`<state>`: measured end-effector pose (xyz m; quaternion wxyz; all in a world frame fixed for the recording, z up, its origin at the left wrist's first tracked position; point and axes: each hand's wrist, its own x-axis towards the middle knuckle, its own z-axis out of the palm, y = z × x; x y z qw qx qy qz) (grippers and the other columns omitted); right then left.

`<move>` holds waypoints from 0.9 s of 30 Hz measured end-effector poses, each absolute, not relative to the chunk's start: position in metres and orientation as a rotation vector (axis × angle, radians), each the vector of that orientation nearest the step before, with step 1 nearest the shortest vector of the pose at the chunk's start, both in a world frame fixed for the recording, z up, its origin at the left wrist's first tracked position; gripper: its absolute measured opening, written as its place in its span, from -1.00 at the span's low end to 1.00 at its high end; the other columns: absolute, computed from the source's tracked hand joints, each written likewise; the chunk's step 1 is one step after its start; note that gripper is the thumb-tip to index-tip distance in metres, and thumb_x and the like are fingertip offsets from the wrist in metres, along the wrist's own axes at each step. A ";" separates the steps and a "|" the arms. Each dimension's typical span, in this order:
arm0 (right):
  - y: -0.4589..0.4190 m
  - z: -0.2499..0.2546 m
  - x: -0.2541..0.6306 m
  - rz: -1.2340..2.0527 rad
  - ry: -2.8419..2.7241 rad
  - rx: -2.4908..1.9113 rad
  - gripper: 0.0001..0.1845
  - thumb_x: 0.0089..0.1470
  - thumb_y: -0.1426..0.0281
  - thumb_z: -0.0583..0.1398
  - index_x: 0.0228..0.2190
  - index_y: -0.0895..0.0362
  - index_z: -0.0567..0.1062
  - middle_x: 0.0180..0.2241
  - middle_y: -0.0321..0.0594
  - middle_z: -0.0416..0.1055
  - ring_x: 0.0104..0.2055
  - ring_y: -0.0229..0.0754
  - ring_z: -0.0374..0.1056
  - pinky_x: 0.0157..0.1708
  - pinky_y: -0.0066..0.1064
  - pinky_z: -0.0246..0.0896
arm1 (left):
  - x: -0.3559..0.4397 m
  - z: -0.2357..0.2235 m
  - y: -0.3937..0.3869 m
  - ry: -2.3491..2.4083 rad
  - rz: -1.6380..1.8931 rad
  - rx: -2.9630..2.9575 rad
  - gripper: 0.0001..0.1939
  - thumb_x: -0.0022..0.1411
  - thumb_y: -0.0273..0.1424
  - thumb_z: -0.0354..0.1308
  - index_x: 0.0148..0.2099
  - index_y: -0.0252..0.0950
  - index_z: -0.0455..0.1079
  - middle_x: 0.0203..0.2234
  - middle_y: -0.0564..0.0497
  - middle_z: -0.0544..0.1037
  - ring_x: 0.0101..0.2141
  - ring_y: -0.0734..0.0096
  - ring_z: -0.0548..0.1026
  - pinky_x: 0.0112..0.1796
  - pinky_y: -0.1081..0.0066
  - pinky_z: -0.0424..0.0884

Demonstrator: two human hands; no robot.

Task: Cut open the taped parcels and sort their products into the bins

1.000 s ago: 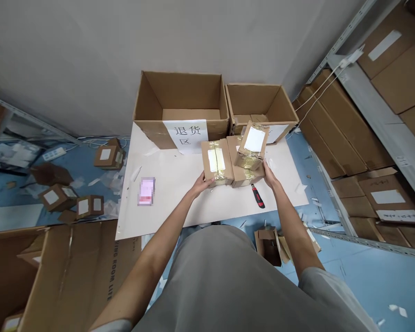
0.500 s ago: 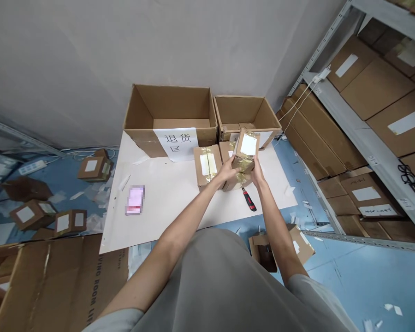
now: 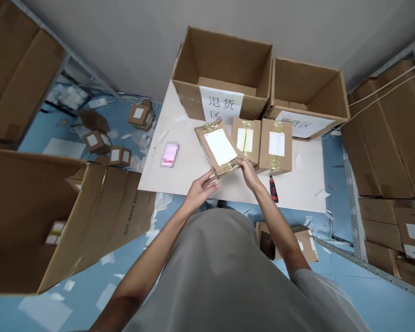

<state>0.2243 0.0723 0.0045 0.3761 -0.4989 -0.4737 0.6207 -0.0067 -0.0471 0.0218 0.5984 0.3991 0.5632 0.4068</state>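
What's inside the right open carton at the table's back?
Brown cardboard low down in the open carton; small boxes or flaps, I can't tell. Its front wall, with the white sign, hides the rest.

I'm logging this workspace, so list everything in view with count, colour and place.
Table: one, white, centre
Open cartons: two, brown, table's back
Paper signs: two, white, on their fronts
Taped boxes: three, brown, one handheld, two standing beside
Utility knife: one, black-red, table, near right
Blurred item: one, pink, table left
Printed carton: one, brown, lower left
Small boxes: several, brown, floor
Racks: two, grey, both sides
Stored cartons: many, brown, both sides
Cables: several, white, sides
Scraps: many, white, floor
Floor: blue
Wall: grey
Hands: two, at the handheld box
Shirt: one, grey
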 end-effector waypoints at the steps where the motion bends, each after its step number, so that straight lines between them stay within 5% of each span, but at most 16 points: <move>1: 0.070 -0.008 0.211 1.640 -1.230 -1.251 -0.25 0.30 0.03 0.27 0.45 -0.10 0.58 0.35 -0.34 0.65 0.63 0.16 0.27 0.68 0.05 0.07 | -0.013 0.009 -0.056 1.330 0.935 0.863 0.10 0.15 0.10 0.62 0.61 -0.18 0.42 0.54 -0.21 0.46 0.51 -0.37 0.44 0.47 -0.14 0.45; 7: 0.064 -0.077 0.184 1.828 -1.294 -1.339 -0.26 0.15 0.14 0.30 0.33 -0.01 0.70 0.40 -0.29 0.60 0.62 0.20 0.27 0.68 -0.03 0.02 | -0.005 -0.069 -0.081 1.428 0.778 0.664 0.03 0.04 -0.12 0.61 0.52 -0.29 0.51 0.54 -0.25 0.44 0.47 -0.36 0.49 0.43 -0.08 0.49; 12: 0.041 -0.107 0.211 1.711 -1.146 -1.586 -0.29 0.22 -0.03 0.32 0.29 0.00 0.69 0.47 -0.17 0.53 0.64 0.14 0.24 0.69 0.01 -0.01 | -0.030 -0.097 -0.077 1.644 0.519 0.708 -0.16 0.08 -0.25 0.59 0.38 -0.42 0.61 0.35 -0.43 0.63 0.38 -0.44 0.58 0.42 -0.13 0.48; 15: 0.005 -0.116 0.222 1.616 -0.963 -1.724 -0.18 0.31 -0.14 0.21 0.43 -0.03 0.54 0.59 -0.12 0.35 0.67 0.09 0.18 0.67 0.07 0.07 | -0.075 -0.102 -0.053 1.803 0.470 0.709 0.01 0.12 -0.27 0.57 0.55 -0.45 0.40 0.49 -0.55 0.45 0.48 -0.52 0.44 0.50 -0.22 0.33; 19: -0.043 -0.125 0.209 1.641 -0.857 -1.813 -0.16 0.22 -0.03 0.30 0.43 0.01 0.54 0.53 0.02 0.43 0.59 0.21 0.32 0.61 0.19 0.16 | -0.119 -0.106 -0.001 1.813 0.503 0.801 0.26 0.10 -0.38 0.55 0.72 -0.39 0.05 0.64 -0.56 0.18 0.46 -0.38 0.50 0.44 -0.10 0.42; 22: -0.062 -0.128 0.189 1.655 -0.856 -1.820 -0.13 0.03 0.14 0.44 0.37 0.02 0.60 0.52 -0.01 0.46 0.55 0.29 0.37 0.62 0.20 0.15 | -0.125 -0.110 0.032 1.715 0.503 0.917 0.14 0.02 -0.47 0.53 0.63 -0.38 0.26 0.60 -0.47 0.30 0.45 -0.32 0.49 0.42 -0.04 0.44; 27: -0.075 -0.121 0.171 1.594 -0.879 -1.789 -0.25 -0.04 0.22 0.45 0.23 0.00 0.70 0.46 -0.10 0.53 0.54 0.32 0.35 0.57 0.24 0.22 | -0.123 -0.112 0.038 1.626 0.484 1.045 -0.37 0.04 -0.41 0.46 0.21 -0.28 0.60 0.32 -0.25 0.66 0.42 -0.21 0.50 0.48 -0.01 0.34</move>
